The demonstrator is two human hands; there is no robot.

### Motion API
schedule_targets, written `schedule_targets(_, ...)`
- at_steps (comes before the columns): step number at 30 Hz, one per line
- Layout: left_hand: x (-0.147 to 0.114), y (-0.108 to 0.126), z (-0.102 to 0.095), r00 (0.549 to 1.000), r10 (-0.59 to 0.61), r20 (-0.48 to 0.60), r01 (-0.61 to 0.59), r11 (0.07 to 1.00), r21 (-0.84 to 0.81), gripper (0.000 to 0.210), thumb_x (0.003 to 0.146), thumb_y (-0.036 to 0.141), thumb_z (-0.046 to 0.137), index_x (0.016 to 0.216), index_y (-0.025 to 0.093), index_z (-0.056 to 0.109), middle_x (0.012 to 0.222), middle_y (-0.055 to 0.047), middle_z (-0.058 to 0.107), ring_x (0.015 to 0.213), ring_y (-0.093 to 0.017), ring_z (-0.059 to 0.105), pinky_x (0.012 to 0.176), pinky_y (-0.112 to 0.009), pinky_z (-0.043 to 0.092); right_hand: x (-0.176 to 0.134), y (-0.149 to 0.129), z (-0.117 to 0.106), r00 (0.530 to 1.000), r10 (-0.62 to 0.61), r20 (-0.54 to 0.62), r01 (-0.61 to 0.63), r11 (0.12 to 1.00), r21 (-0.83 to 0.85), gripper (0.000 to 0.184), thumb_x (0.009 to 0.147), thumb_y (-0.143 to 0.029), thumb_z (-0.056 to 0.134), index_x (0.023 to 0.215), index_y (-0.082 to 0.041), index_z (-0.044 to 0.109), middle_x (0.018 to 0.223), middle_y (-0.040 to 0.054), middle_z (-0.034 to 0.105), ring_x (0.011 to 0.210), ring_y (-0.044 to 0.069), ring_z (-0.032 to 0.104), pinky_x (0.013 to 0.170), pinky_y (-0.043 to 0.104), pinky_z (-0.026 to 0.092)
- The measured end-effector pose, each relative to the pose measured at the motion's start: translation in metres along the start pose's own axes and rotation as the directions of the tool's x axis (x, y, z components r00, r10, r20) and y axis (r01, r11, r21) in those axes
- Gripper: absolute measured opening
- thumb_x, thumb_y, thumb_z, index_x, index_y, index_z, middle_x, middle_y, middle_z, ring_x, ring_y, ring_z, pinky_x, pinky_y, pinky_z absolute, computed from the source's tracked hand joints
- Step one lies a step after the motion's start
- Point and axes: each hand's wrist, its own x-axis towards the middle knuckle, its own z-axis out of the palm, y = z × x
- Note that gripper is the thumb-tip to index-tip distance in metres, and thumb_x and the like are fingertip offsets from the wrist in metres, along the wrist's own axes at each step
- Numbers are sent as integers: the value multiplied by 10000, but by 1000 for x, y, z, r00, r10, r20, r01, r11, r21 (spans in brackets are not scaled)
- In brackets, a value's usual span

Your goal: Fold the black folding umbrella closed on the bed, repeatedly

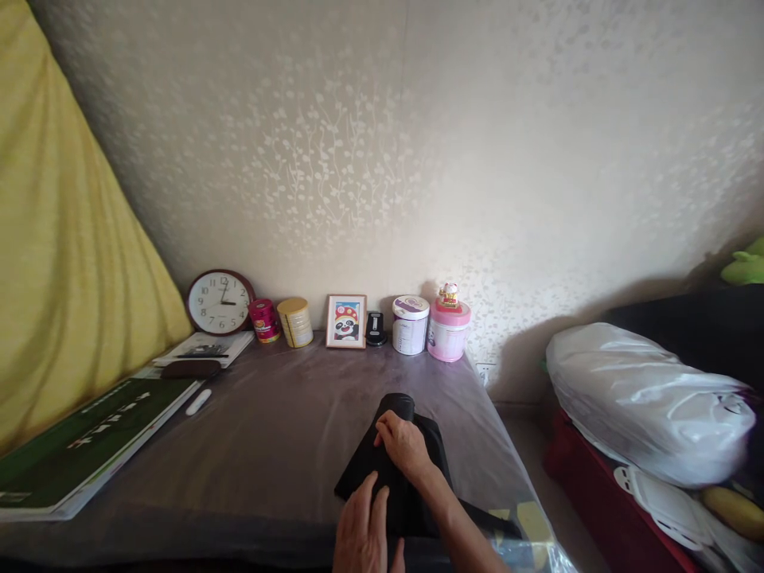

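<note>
A black fabric item, partly folded over, lies near the front right of the table; whether it is a bag or a garment I cannot tell. A black strap trails from it towards the table's right edge. My right hand rests on its upper part, fingers curled in against the fabric. Lower down, my left hand lies on the near part with its fingers stretched out. The hands and forearm hide some of the fabric.
A grey-covered table holds a clock, a pink tin, a yellow canister, a framed panda picture and two tubs along the wall. A green book lies left. Right stands a white plastic bag.
</note>
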Motion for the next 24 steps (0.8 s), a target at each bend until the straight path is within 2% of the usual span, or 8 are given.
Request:
schedule_targets(3,12,12,-2,991,-44,127,45,999,-7,724,620,111,514,1324,180,357,1417,-114,358,1284,-294,360,1012,-448,387,-9,1,0,997,-79,-3,79,997,24,216,893,-232,383,893,-227,598,734,-32,704,738,113,638,654,186,386)
schedule_targets(7,18,15,5,909,-172,381,190,982,-11,756,629,1,421,1357,155,288,1455,-100,275,1340,-271,245,1073,-428,316,-25,8,1,958,-277,-80,279,960,24,243,901,-251,394,932,-246,635,804,-12,702,843,145,601,755,227,409)
schedule_targets(10,19,11,11,860,-207,467,258,965,-46,734,651,-28,385,1360,122,273,1466,-119,232,1351,-274,200,1103,-395,270,-29,18,6,905,-409,-114,415,909,30,239,892,-245,424,935,-249,659,942,8,697,1046,174,536,932,309,360)
schedule_targets(12,20,9,13,844,-226,486,290,955,-59,721,666,-39,365,1363,111,261,1466,-127,230,1351,-276,196,1108,-371,259,-23,25,9,893,-432,-127,439,898,36,247,892,-230,421,954,-246,660,998,16,688,1139,182,487,1020,383,284)
schedule_targets(16,22,10,10,834,-256,488,305,952,-22,712,693,-61,284,1373,145,229,1468,-105,240,1347,-247,219,1093,-352,273,7,39,13,901,-398,-175,408,912,30,277,893,-213,391,989,-245,649,1034,28,678,1167,183,479,1049,465,242)
schedule_targets(18,24,11,6,826,-259,501,298,954,1,738,683,-67,277,1378,169,201,1471,-98,235,1346,-237,232,1081,-366,282,23,48,17,894,-366,-257,387,921,35,292,885,-207,379,1010,-229,642,1071,50,663,1168,191,481,1043,467,268)
schedule_targets(22,28,11,-4,790,-270,550,328,945,-8,829,618,-63,339,1391,148,126,1472,-130,224,1344,-242,242,1071,-367,267,35,68,32,842,-131,-524,224,968,117,367,879,-244,319,1108,-143,588,1154,130,611,1100,203,540,962,416,410)
schedule_targets(24,30,11,-8,775,-275,569,350,937,-23,880,576,-54,380,1392,117,98,1467,-152,229,1343,-249,243,1074,-347,250,28,81,39,833,-68,-550,165,978,130,405,880,-258,300,1161,-108,549,1181,152,591,1096,205,547,954,401,428)
